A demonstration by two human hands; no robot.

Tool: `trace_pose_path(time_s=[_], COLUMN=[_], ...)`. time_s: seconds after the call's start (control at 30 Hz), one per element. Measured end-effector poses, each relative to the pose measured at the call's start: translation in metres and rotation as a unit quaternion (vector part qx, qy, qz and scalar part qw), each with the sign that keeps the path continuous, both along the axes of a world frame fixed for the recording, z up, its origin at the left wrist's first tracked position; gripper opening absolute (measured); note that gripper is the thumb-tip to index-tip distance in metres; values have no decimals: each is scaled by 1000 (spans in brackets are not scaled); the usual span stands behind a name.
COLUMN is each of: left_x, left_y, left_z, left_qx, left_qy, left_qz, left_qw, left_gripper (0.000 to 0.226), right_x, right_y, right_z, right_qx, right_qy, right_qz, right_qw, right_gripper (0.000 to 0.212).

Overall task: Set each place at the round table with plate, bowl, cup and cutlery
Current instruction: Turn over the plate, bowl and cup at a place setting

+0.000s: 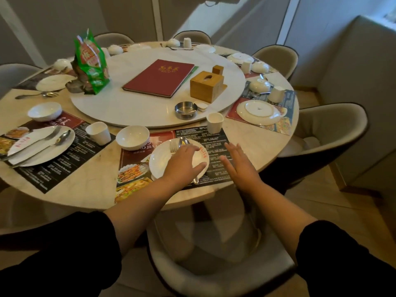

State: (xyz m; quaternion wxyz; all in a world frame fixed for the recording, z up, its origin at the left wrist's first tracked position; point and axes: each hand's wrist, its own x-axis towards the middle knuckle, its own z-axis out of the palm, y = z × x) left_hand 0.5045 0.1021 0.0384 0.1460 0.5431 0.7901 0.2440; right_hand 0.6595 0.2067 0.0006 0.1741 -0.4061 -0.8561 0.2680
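1. Near place: the white round ceramic plate [160,166] sits on a dark printed paper placemat [214,142] at the near edge of the round beige stone table [257,138]. A steel fork [173,146] and a steel spoon [184,141] lie on it. Their heads point far and their handles run under the hand.
2. The left hand [184,162] lies palm down on the plate over the cutlery handles, with the thumb along the near right rim. Whether the fingers pinch the handles or only press on them cannot be told. The likely purpose is to square the cutlery on the plate.
3. The right hand [237,166] is flat, with its fingers straight and slightly spread, and it holds nothing. It is just right of the plate, over the placemat. Contact with the mat cannot be confirmed. It seems held ready to steady the mat or the plate rim.
4. A white ceramic bowl [132,137] stands upright, far and left of the plate. A white handleless cup [215,122] stands upright at the mat's far right edge. All four items are present, so this place appears nearly finished.
5. Left place: a second white plate [25,155] carries its own cutlery, with a cup and a bowl beyond it. This is the same layout and probably serves as the pattern.
6. Right place: an upturned white plate [259,112] lies face down, and its cup and bowl are also inverted. This place appears not yet set.
7. The white round turntable [139,103] holds a red menu folder [159,78], well apart from the settings.
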Motion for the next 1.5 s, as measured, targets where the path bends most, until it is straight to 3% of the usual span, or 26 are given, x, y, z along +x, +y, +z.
trace_pose_path(time_s=[0.13, 0.23, 0.4, 0.67, 0.97, 1.17, 1.33, 1.5], left_x=[47, 83, 148, 254, 243, 195, 145, 111], left_y=[12, 29, 75, 146, 226, 320, 390, 421], left_z=[6, 7, 2, -14, -17, -44, -49, -54], left_qx=[-42, -58, -65, -75, -104, -45, 23, 57], left_qy=[42, 43, 46, -20, -7, -76, -214, -359], left_qz=[-46, -66, -69, -27, 41, 111, 235, 374], left_qw=[997, 995, 994, 997, 994, 990, 948, 853], left_gripper=[61, 63, 62, 68, 71, 73, 71, 61], right_x=[45, 84, 161, 256, 243, 181, 121, 78], right_y=[12, 37, 91, 179, 284, 381, 456, 485], right_z=[12, 18, 21, 25, 3, -11, -19, -33], right_qx=[36, 50, 68, 78, 36, 32, 14, -23], right_qy=[-116, -154, -185, -189, -145, -164, -179, -167], right_qz=[43, 43, 83, 121, 153, 185, 215, 228], right_qw=[992, 986, 977, 971, 977, 968, 960, 959], right_gripper=[65, 68, 72, 70, 71, 69, 74, 74])
